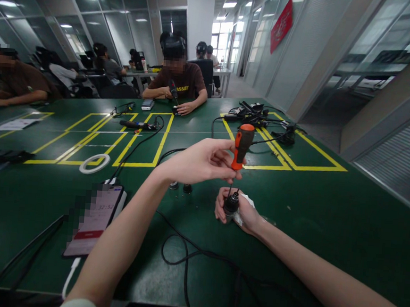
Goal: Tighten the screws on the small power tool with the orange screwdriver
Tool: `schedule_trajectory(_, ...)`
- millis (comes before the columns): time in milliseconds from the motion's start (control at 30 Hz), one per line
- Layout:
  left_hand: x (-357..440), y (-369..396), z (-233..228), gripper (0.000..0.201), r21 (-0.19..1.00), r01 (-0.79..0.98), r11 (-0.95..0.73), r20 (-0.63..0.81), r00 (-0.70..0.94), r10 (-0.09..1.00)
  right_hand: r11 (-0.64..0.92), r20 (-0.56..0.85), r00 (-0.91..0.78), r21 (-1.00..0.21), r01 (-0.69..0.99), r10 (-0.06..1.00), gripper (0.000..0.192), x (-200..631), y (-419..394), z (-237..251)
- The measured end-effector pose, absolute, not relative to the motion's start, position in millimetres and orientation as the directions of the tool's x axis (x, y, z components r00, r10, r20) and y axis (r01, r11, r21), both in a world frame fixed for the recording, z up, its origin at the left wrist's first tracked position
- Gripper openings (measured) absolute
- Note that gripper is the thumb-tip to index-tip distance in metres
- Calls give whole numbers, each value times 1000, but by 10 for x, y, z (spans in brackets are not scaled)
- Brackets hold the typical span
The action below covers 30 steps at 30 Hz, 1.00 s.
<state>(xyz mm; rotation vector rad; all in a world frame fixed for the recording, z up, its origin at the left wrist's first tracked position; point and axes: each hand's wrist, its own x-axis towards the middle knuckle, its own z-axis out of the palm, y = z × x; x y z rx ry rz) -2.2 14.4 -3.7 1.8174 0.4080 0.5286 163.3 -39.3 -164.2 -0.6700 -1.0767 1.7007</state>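
My left hand pinches a screwdriver with an orange and dark handle, held upright. Its thin shaft runs down to a black, stepped cylindrical part; I cannot tell whether the tip sits in it. Around that part my right hand is closed, low over the green table, with a piece of white tissue or paper against the palm. Two small dark round pieces stand on the table below my left wrist.
A phone with a white cable lies on the green table. Black cables loop in front of me. Further off are a tape roll, a cable heap and yellow tape outlines. Opposite, a person holds a power tool.
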Motion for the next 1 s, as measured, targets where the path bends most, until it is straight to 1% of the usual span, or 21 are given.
schedule_trajectory(233,-32,170,-60,22,958,22,-284,141,832,537,-173,8,-380,-881,-440,925,30,1646,-400,-1611)
schedule_trajectory(333,-35,188,-73,20,951,16,-308,159,831,533,-142,21,-337,-881,-451,941,28,1632,-390,-1574)
schedule_trajectory(400,-36,195,-80,19,944,21,-329,168,829,534,-87,39,-272,-897,-434,962,25,1636,-357,-1543)
schedule_trajectory(500,-31,180,-81,17,940,26,-340,170,830,532,34,80,-118,-935,-352,990,21,1714,-269,-1440)
schedule_trajectory(567,-19,148,-76,15,946,32,-321,153,832,533,159,166,-6,-955,-251,986,18,1821,-215,-1289)
schedule_trajectory(633,1,103,-70,13,955,36,-293,135,830,542,320,315,58,-940,-121,947,16,1949,-201,-1048)
schedule_trajectory(667,13,80,-67,13,959,37,-280,128,826,549,408,404,72,-912,-49,912,14,2010,-215,-899)
schedule_trajectory(733,36,44,-66,13,963,37,-267,125,817,563,583,589,68,-808,86,805,14,2103,-279,-571)
schedule_trajectory(767,44,34,-68,13,963,38,-267,126,812,570,650,661,46,-747,138,749,13,2129,-321,-408)
schedule_trajectory(833,50,29,-81,13,961,43,-274,130,804,581,736,752,-26,-636,234,658,14,2143,-403,-120)
schedule_trajectory(900,40,38,-101,13,956,45,-291,143,793,592,728,749,-145,-548,411,646,13,2119,-451,87)
schedule_trajectory(933,31,43,-113,13,953,42,-299,153,787,598,715,735,-208,-485,504,645,13,2100,-457,157)
schedule_trajectory(1000,10,46,-136,12,951,35,-306,169,771,613,695,713,-290,-373,615,638,17,2059,-438,240)
